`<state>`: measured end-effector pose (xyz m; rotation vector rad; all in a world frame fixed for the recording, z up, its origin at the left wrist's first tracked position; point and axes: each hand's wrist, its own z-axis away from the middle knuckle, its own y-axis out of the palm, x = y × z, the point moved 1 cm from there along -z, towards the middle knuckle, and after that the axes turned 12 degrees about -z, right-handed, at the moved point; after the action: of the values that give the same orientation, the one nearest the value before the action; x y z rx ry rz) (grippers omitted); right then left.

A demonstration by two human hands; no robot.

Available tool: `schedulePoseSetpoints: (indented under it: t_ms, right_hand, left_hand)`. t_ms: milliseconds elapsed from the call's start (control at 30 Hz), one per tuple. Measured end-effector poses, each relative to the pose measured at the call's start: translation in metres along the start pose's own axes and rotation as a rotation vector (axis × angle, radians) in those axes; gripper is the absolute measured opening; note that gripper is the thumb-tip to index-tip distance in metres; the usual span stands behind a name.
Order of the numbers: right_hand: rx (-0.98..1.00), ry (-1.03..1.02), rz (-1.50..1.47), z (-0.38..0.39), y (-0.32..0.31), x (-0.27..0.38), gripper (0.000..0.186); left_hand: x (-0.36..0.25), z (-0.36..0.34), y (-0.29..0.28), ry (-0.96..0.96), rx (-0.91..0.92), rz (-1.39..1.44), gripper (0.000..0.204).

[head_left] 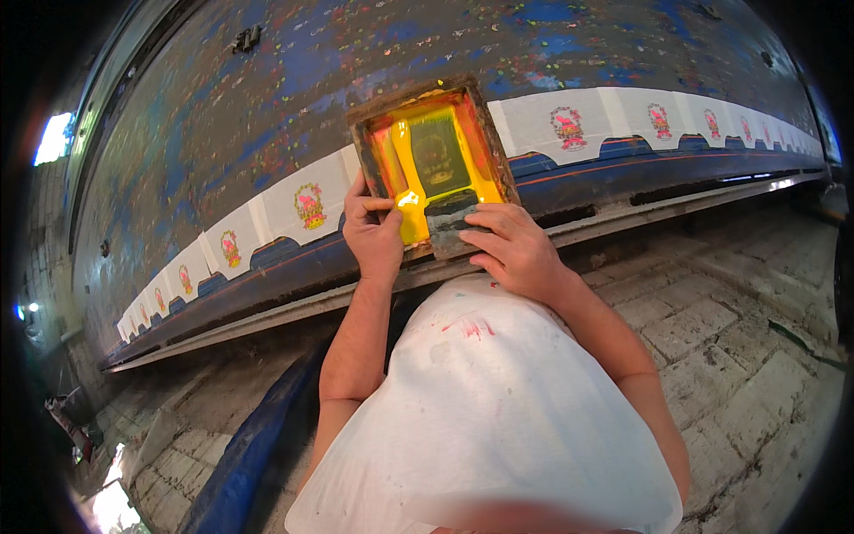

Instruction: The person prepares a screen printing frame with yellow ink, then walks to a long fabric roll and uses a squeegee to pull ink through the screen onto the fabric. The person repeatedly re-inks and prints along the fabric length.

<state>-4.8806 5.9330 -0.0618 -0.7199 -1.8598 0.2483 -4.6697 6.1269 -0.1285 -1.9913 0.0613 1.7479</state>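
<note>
A wooden-framed printing screen (485, 125) with yellow ink (410, 214) around a dark stencil area lies over a row of white fabric pieces printed with pink and yellow emblems (310, 206). My left hand (372, 227) grips the screen's left side near the lower corner, thumb and fingers closed on the frame. My right hand (507, 245) is closed on a grey, ink-stained squeegee (449, 236) along the screen's lower edge, fingers over its top. The fabric directly beneath the screen is hidden.
A long dark table (267, 89), speckled with paint, stretches across the view, with a metal rail (623, 206) along its near edge. My white shirt fills the lower middle. A blue sheet (249, 463) lies at lower left over a brick floor (712, 356).
</note>
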Motion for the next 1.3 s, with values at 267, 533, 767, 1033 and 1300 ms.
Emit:
schedulePoseSetpoints:
  t_ms: [267, 533, 767, 1033, 1300]
  right_hand:
    - [0.073, -0.102, 0.117, -0.025, 0.011, 0.004, 0.037]
    - [0.167, 0.019, 0.111, -0.058, 0.001, 0.012, 0.034]
    - [0.207, 0.074, 0.097, -0.044, 0.003, 0.018, 0.041]
    - [0.089, -0.040, 0.168, -0.050, 0.016, 0.001, 0.044]
    - [0.075, -0.051, 0.202, -0.138, 0.007, -0.056, 0.043]
  left_hand:
    - [0.001, 0.001, -0.004, -0.039, 0.014, 0.033, 0.026]
    - [0.005, 0.001, -0.005, -0.123, 0.053, 0.095, 0.022]
    - [0.006, 0.001, -0.004, 0.017, 0.015, -0.042, 0.018]
    - [0.001, 0.002, -0.004, 0.012, 0.007, -0.108, 0.017]
    - [0.000, 0.001, -0.003, 0.046, 0.027, -0.072, 0.017]
